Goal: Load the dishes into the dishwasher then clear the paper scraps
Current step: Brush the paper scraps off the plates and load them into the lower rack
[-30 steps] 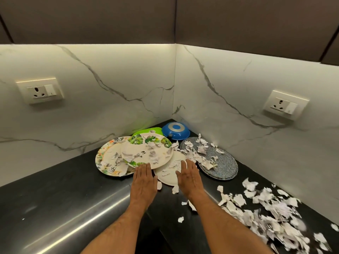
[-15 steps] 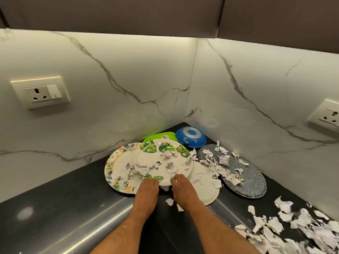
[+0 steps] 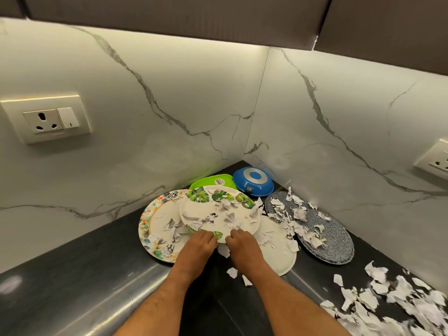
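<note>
A white plate with green leaf print lies on top of overlapping plates in the counter corner, with paper scraps on it. My left hand and my right hand both grip its near rim, fingers curled over the edge. Under it on the left is a plate with a colourful patterned rim, and on the right a plain white plate. A speckled grey plate with scraps lies further right. Behind sit a green plate and an upturned blue bowl.
Loose paper scraps are heaped on the dark counter at the lower right, with a few by my wrists. Marble walls meet behind the plates. A socket is on the left wall, another socket on the right.
Both hands moved forward from flat on the counter to the leaf plate's near rim and curled onto it. The camera view shifted left and closer.
</note>
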Demonstrator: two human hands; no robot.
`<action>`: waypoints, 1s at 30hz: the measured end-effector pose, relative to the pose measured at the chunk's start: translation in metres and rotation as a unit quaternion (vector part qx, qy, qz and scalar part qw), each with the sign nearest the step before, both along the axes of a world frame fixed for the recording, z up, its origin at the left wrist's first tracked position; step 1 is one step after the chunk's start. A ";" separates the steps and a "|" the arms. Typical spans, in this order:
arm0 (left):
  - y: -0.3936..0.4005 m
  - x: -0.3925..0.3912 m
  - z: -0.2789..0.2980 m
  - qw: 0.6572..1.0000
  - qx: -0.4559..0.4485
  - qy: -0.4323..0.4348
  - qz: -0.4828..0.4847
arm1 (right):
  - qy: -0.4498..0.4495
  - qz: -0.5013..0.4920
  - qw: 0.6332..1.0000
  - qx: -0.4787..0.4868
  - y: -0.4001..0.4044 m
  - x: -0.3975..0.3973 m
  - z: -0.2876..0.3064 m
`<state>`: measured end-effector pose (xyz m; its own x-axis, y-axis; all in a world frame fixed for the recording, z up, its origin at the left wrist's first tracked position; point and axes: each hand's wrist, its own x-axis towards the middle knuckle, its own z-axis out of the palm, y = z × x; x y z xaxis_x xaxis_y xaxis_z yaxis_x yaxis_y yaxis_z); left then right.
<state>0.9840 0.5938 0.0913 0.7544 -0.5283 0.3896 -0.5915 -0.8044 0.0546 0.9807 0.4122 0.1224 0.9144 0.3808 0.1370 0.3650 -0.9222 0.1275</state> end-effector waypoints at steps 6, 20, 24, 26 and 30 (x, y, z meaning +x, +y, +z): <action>-0.016 0.013 0.040 0.991 -0.083 -0.091 0.051 | -0.098 -0.059 0.988 0.104 -0.002 0.001 0.054; -0.032 0.000 0.074 0.924 -0.315 0.046 0.212 | -0.184 -0.190 0.879 0.397 -0.054 -0.020 0.102; -0.040 -0.009 0.082 0.895 -0.364 0.098 0.239 | -0.176 -0.208 0.837 0.474 -0.069 -0.037 0.100; -0.044 -0.013 0.088 0.876 -0.395 0.113 0.252 | -0.164 -0.204 0.815 0.517 -0.075 -0.051 0.100; -0.048 -0.018 0.100 0.848 -0.442 0.137 0.260 | -0.135 -0.193 0.776 0.586 -0.089 -0.082 0.104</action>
